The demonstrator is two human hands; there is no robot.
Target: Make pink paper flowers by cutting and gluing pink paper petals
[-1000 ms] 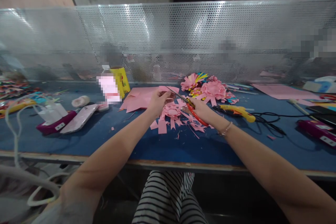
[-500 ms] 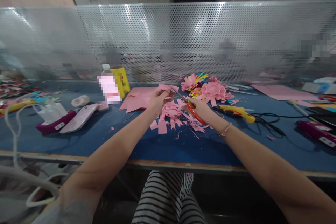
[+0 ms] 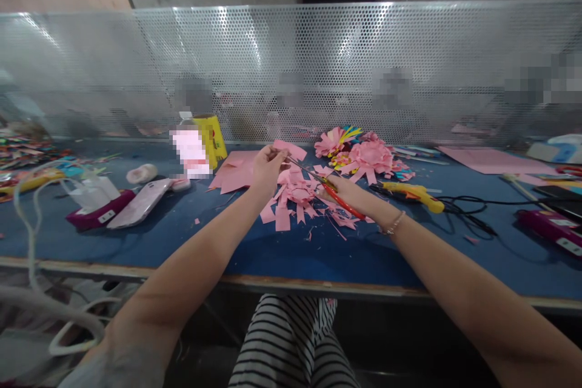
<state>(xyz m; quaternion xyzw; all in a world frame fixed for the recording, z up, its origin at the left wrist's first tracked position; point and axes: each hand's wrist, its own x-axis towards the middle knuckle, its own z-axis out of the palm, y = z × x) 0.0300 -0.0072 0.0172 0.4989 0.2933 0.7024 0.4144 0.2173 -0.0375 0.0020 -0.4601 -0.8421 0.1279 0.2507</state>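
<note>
My right hand (image 3: 343, 193) grips a pair of scissors (image 3: 342, 200) with red handles, the blades aimed at my left hand. Pinched in my left hand (image 3: 271, 163) is a small piece of pink paper (image 3: 291, 150), which sticks out beyond the fingertips beside the scissor tips. Below both hands lies a pink paper flower (image 3: 300, 193) with strips fanning out around it. Pink scraps (image 3: 342, 217) are strewn to its right. Behind my left hand rest larger pink sheets (image 3: 233, 170).
Finished-looking flowers (image 3: 370, 156) lie by the perforated screen (image 3: 254, 66). A yellow glue gun (image 3: 413, 193) with a black cord is at right. A yellow box (image 3: 217, 136), a phone (image 3: 143, 203) and purple power strips (image 3: 97, 212) also sit on the blue table (image 3: 254, 260).
My left hand has turned and moved slightly up and left with the pink paper. The scissors now point more to the left, their blades looking closer together.
</note>
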